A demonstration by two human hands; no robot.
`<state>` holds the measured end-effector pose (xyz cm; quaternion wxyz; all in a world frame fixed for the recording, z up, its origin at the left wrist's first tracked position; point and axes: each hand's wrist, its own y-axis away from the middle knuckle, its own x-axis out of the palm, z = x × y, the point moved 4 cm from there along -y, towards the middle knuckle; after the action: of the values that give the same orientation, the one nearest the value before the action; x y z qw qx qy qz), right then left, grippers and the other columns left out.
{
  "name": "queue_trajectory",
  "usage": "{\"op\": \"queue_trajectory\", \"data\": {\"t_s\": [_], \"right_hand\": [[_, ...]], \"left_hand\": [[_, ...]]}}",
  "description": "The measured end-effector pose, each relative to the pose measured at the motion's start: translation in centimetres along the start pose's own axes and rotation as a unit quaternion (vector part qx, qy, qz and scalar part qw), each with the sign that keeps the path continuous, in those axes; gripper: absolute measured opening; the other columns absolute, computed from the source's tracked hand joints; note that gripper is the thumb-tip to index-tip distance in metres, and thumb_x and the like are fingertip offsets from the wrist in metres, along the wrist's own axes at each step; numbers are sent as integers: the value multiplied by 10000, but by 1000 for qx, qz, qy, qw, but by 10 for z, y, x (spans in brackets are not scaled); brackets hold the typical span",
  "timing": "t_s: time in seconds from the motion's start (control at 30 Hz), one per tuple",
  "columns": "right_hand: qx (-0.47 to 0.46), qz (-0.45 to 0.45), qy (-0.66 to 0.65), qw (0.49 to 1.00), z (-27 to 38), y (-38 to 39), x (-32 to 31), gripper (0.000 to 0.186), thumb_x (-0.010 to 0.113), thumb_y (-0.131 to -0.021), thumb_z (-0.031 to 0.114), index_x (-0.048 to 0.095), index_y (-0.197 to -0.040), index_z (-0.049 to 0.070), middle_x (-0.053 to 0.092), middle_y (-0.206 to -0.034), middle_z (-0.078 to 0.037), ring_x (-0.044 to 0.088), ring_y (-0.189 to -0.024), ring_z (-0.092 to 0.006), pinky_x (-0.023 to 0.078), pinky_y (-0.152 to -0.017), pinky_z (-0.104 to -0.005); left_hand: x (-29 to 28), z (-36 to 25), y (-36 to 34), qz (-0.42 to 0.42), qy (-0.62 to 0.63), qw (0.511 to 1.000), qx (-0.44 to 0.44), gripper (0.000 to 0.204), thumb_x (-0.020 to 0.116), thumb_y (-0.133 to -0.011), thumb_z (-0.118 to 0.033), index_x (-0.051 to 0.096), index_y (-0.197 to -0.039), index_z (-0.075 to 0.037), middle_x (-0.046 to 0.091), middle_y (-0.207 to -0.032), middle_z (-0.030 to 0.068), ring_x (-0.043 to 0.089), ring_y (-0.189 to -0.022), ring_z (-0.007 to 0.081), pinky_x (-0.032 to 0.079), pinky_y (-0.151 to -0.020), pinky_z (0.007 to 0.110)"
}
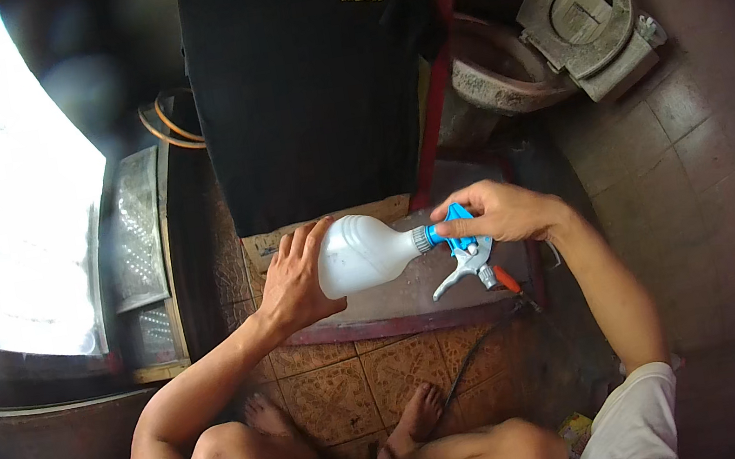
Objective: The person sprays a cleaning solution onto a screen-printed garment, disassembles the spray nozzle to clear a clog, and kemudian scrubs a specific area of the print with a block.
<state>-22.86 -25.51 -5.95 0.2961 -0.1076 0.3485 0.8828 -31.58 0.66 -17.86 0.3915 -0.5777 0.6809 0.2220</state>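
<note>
A translucent white spray bottle (362,254) lies sideways in the air in front of me, its neck pointing right. My left hand (294,277) wraps round the base end of the bottle. At the other end, my right hand (508,212) has its thumb and fingers closed on the blue and grey spray head (460,228). The grey trigger hangs down and left from the head. A ribbed grey collar joins the head to the bottle's neck. Beyond the bottle, a black T-shirt (310,87) with a small white print is spread over a board.
Below the bottle, a flat panel with a dark red frame (399,322) lies on patterned tiles (324,405). A tool with a red handle (507,279) lies near its right end. Framed screens (135,234) stand left; a ring-shaped grey seat (582,16) is far right.
</note>
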Motion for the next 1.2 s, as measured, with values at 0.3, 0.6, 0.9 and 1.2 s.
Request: {"op": "queue_trajectory", "data": {"t_s": [0.3, 0.6, 0.9, 1.2], "right_hand": [[-185, -28, 469, 863, 4, 6, 55, 298, 744, -890, 227, 712, -1077, -3, 764, -885, -110, 721, -820, -225, 573, -840, -385], [-203, 25, 522, 828, 13, 18, 94, 587, 729, -838, 546, 744, -1004, -17, 736, -929, -155, 605, -1179, -360, 281, -1204, -563], [-235, -182, 477, 827, 18, 4, 98, 873, 841, -805, 346, 406, -1470, -13, 370, -1540, -274, 442, -1407, -398, 268, -1226, -529], [140, -109, -238, 955, -73, 39, 107, 357, 661, -1005, 236, 598, -1253, -14, 713, -1081, -138, 742, -923, -240, 632, -741, -334]], "left_hand": [[48, 30, 36, 114, 116, 986, 34, 1182, 933, -522, -269, 323, -1519, -92, 515, -1350, 186, 500, -1283, 408, 447, -1121, 527], [47, 25, 51, 119, -18, 989, 84, 1140, 929, -548, -315, 378, -1525, -112, 512, -1365, 157, 502, -1254, 360, 480, -1061, 490], [62, 5, 68, 91, -23, 995, 23, 1144, 940, -562, -332, 362, -1527, -123, 457, -1434, 150, 441, -1319, 384, 449, -1069, 524], [71, 26, 94, 52, 46, 996, -50, 1203, 947, -537, -296, 323, -1550, -117, 441, -1445, 162, 421, -1338, 401, 438, -1085, 539]]}}
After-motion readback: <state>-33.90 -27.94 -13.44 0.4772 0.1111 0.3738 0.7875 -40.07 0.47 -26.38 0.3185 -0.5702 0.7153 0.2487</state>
